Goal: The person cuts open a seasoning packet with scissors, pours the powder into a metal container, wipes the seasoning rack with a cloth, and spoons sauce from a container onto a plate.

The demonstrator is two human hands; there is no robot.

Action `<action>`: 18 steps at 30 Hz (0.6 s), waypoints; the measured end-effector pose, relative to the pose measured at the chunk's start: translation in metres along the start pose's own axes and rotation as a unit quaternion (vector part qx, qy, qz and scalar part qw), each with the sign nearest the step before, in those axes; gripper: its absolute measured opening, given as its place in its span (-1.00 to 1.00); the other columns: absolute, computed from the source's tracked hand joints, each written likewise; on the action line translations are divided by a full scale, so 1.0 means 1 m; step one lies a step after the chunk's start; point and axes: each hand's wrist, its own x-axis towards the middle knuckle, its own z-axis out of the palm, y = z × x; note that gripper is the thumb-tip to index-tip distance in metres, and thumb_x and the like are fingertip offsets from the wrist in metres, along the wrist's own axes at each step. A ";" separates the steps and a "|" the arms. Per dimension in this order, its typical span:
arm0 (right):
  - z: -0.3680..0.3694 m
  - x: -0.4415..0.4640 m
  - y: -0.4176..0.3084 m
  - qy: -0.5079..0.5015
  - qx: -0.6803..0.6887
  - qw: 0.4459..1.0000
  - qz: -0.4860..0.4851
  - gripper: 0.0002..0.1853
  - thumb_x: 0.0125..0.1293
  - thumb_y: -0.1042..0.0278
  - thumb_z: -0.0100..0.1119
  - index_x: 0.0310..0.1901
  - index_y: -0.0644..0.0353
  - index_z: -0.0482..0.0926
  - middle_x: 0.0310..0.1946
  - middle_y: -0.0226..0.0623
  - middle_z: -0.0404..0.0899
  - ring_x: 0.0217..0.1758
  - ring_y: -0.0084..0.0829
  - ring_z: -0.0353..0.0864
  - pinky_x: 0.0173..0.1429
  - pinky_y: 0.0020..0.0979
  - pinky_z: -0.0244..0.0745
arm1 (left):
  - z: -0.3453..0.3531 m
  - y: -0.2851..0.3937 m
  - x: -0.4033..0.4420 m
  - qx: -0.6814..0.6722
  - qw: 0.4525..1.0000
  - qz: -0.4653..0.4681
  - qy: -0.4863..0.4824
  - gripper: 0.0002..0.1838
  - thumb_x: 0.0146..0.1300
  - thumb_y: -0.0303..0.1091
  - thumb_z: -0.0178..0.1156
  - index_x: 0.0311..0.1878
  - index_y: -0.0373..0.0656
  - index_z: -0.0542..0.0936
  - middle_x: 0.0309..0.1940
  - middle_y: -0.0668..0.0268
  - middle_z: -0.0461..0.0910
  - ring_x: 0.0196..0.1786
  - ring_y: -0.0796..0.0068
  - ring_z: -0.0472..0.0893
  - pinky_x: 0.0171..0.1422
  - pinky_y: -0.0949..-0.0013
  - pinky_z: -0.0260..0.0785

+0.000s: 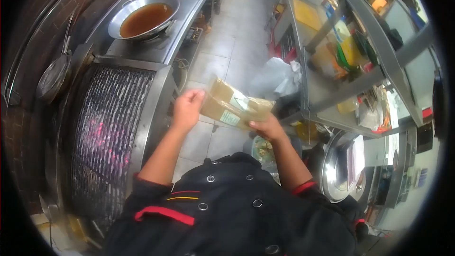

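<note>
The package is between the left hand and the right hand. To the left lies the grill, with the strainer left of it and the pan beyond, on the stove; the worktop runs along the right

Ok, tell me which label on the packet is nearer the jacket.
The lower label, close to the edge of the packet facing the jacket; the upper label sits farther from the jacket.

Left forearm and right forearm bare, extended forward. Left hand slightly farther out, fingers curled; right hand gripping, thumb uppermost (other fingers hidden).
</note>
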 end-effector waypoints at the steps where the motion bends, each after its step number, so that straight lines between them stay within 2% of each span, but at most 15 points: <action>1: -0.006 0.016 0.003 0.000 -0.040 0.999 -0.009 -0.40 0.18 0.48 0.37 0.26 0.34 0.41 0.09 -0.25 0.56 0.15 -0.37 0.52 0.20 -0.29 0.44 | -0.002 0.004 0.012 -0.028 0.999 0.033 0.023 -0.80 0.39 -0.32 0.19 -0.13 -0.27 0.63 -0.15 0.34 0.63 -0.16 0.59 0.57 -0.07 0.42 0.42; 4: -0.029 0.066 0.020 -0.023 -0.051 0.998 0.006 -0.41 0.21 0.38 0.37 0.26 0.34 0.42 0.10 -0.25 0.56 0.15 -0.38 0.52 0.19 -0.30 0.45 | -0.002 0.017 0.048 0.015 0.996 0.078 0.047 -0.83 0.38 -0.34 0.19 -0.22 -0.27 0.60 -0.26 0.33 0.60 -0.22 0.57 0.55 -0.09 0.42 0.41; 5: -0.037 0.081 0.024 -0.024 -0.045 0.999 0.006 -0.41 0.21 0.38 0.37 0.26 0.34 0.42 0.10 -0.25 0.56 0.15 -0.38 0.52 0.19 -0.30 0.45 | -0.001 0.033 0.058 0.063 0.983 0.170 0.041 -0.84 0.37 -0.37 0.17 -0.27 -0.27 0.57 -0.37 0.28 0.54 -0.29 0.44 0.54 -0.14 0.36 0.40; 6: -0.047 0.095 0.027 -0.032 -0.038 0.998 0.036 -0.41 0.23 0.32 0.35 0.26 0.34 0.42 0.11 -0.24 0.56 0.14 -0.37 0.53 0.17 -0.31 0.45 | 0.000 0.045 0.069 0.069 0.983 0.169 0.039 -0.84 0.37 -0.37 0.17 -0.27 -0.27 0.57 -0.37 0.28 0.54 -0.29 0.44 0.54 -0.14 0.36 0.40; 8: -0.071 0.127 0.031 -0.038 -0.025 0.997 0.066 -0.40 0.25 0.27 0.34 0.26 0.34 0.42 0.11 -0.22 0.56 0.13 -0.37 0.54 0.16 -0.32 0.46 | 0.005 0.059 0.100 0.171 0.944 0.282 0.001 -0.88 0.30 -0.43 0.17 -0.33 -0.27 0.55 -0.41 0.20 0.51 -0.33 0.24 0.52 -0.18 0.27 0.38; 9: -0.087 0.145 0.032 0.013 -0.061 0.995 0.078 -0.41 0.27 0.22 0.32 0.26 0.33 0.43 0.11 -0.22 0.56 0.12 -0.37 0.55 0.13 -0.33 0.47 | 0.009 0.060 0.120 0.174 0.944 0.282 -0.003 -0.88 0.30 -0.43 0.17 -0.33 -0.27 0.55 -0.41 0.20 0.51 -0.33 0.24 0.52 -0.18 0.27 0.38; 11: -0.111 0.184 0.022 0.118 -0.135 0.981 0.068 -0.48 0.31 0.18 0.26 0.21 0.32 0.49 0.05 -0.25 0.59 0.02 -0.40 0.60 0.02 -0.35 0.50 | 0.019 0.058 0.163 0.207 0.934 0.290 -0.020 -0.90 0.23 -0.45 0.17 -0.38 -0.27 0.54 -0.43 0.11 0.49 -0.32 0.06 0.50 -0.18 0.18 0.37; 12: -0.123 0.206 0.016 0.122 -0.123 0.983 0.069 -0.48 0.31 0.18 0.26 0.21 0.32 0.49 0.05 -0.25 0.59 0.02 -0.40 0.60 0.02 -0.35 0.50 | 0.023 0.045 0.189 0.215 0.933 0.287 -0.030 -0.90 0.23 -0.45 0.17 -0.38 -0.27 0.54 -0.43 0.11 0.49 -0.32 0.06 0.50 -0.18 0.18 0.37; 14: -0.152 0.257 -0.008 0.172 -0.149 0.973 0.030 -0.56 0.33 0.18 0.24 0.13 0.30 0.55 -0.04 -0.28 0.64 -0.05 -0.43 0.62 -0.03 -0.38 0.50 | 0.035 0.022 0.254 0.315 0.896 0.304 -0.075 -0.89 0.20 -0.45 0.17 -0.42 -0.26 0.53 -0.42 0.08 0.50 -0.30 0.02 0.51 -0.17 0.14 0.37; 15: -0.161 0.280 -0.024 0.194 -0.164 0.967 0.013 -0.59 0.33 0.17 0.23 0.07 0.31 0.59 -0.12 -0.28 0.67 -0.11 -0.47 0.64 -0.07 -0.42 0.49 | 0.045 0.030 0.272 0.322 0.896 0.294 -0.087 -0.88 0.21 -0.44 0.15 -0.42 -0.24 0.52 -0.41 0.09 0.50 -0.29 0.00 0.50 -0.16 0.09 0.35; 16: -0.171 0.303 -0.034 0.209 -0.147 0.967 0.011 -0.59 0.33 0.17 0.23 0.07 0.31 0.59 -0.12 -0.28 0.67 -0.11 -0.47 0.64 -0.07 -0.42 0.49 | 0.051 0.032 0.301 0.329 0.891 0.295 -0.107 -0.88 0.21 -0.44 0.15 -0.42 -0.24 0.52 -0.41 0.09 0.50 -0.29 0.00 0.50 -0.16 0.09 0.35; 18: -0.195 0.346 -0.066 0.192 -0.168 0.967 -0.026 -0.63 0.33 0.21 0.24 0.03 0.31 0.62 -0.14 -0.26 0.68 -0.12 -0.47 0.64 -0.05 -0.42 0.51 | 0.060 0.024 0.358 0.341 0.897 0.271 -0.078 -0.89 0.22 -0.44 0.14 -0.41 -0.22 0.53 -0.41 0.10 0.50 -0.27 0.00 0.50 -0.14 0.07 0.35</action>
